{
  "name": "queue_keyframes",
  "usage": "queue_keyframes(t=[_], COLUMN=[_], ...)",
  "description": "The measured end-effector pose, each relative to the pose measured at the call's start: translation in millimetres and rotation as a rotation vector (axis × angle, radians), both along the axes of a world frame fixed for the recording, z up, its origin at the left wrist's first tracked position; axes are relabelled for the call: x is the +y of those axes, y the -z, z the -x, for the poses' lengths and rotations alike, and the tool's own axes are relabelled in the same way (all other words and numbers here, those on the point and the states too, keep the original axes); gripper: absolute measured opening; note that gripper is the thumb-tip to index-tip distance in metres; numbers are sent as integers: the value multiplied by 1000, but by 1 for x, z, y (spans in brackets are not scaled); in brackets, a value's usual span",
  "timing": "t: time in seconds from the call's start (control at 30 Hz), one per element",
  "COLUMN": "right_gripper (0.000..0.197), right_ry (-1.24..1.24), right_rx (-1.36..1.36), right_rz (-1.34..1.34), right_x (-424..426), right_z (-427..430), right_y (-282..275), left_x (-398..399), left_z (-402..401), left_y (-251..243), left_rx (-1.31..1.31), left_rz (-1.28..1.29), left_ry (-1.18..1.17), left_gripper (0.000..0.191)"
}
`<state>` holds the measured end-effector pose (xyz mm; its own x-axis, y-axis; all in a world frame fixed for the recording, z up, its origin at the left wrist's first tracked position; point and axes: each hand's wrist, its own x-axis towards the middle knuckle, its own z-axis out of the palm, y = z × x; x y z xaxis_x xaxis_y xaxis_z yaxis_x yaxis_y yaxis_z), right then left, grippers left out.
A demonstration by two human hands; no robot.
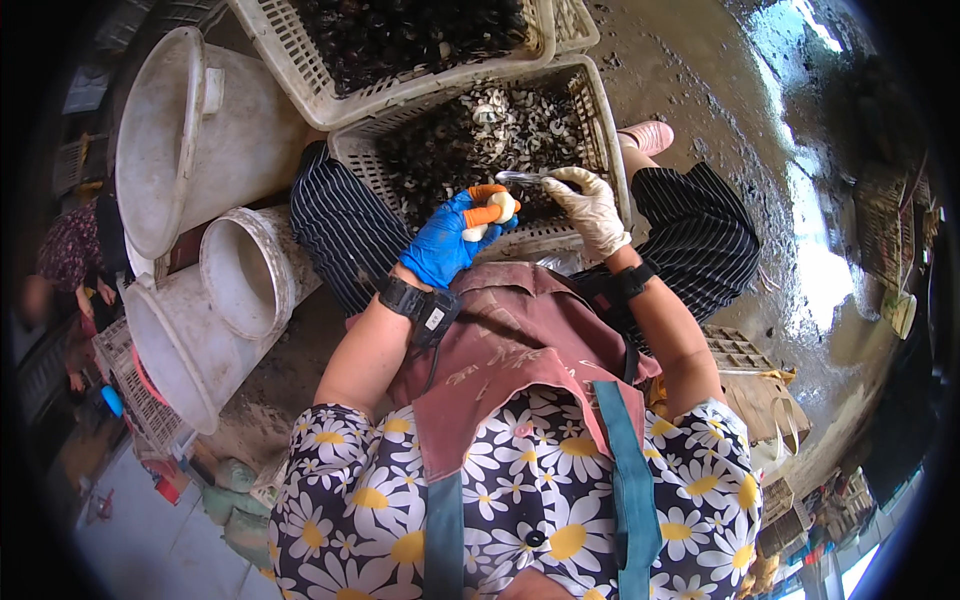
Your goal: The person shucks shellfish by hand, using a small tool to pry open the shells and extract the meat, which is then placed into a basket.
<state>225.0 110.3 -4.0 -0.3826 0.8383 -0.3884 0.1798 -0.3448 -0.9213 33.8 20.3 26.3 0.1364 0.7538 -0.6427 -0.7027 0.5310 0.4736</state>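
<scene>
My left hand (450,236), in a blue glove with orange finger covers, holds pale, round peeled pieces (502,207), which look like water chestnuts. In my right hand (591,210), under a whitish glove, is a small metal peeling tool (519,178). Its shiny end points left, just above the pieces and apart from them. Both hands are over the near edge of a dirty white plastic crate (611,154) between my knees. Dark and white peelings (499,124) cover the inside of this crate.
A second plastic crate (319,112), full of dark round items (405,37), overlaps the far rim. White plastic buckets (244,97) lie tipped at the left, near another person (75,247). Wet, muddy floor (720,150) stretches right. A brown box (765,409) stands behind my right arm.
</scene>
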Motion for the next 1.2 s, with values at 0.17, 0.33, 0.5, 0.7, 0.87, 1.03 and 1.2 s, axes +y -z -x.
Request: queue_keyframes(t=[0.17,0.33,0.5,0.7,0.87,1.03,1.2], right_gripper=[19,21,19,20,22,21,21], right_ry=[-70,-1,-56,-3,-35,-74,-28], right_rx=[117,-49,210,153,-82,130,30], right_rz=[-119,-10,145,76,-27,45,64], right_x=[-17,2,-12,-10,0,-13,-4], right_z=[9,-8,8,4,-7,4,-6], right_y=[-12,10,-6,-10,13,-10,6], left_x=[-3,0,-3,-4,-3,-3,-1], left_z=[3,1,3,5,-2,5,5], left_y=[-2,-5,-2,1,1,4,5], left_rx=[-187,-22,-126,-47,-35,29,49], left_rz=[31,-31,26,-60,-69,-85,-82], left_ry=[-64,35,-11,15,8,76,49], left_gripper=[40,34,30,29,36,30,29])
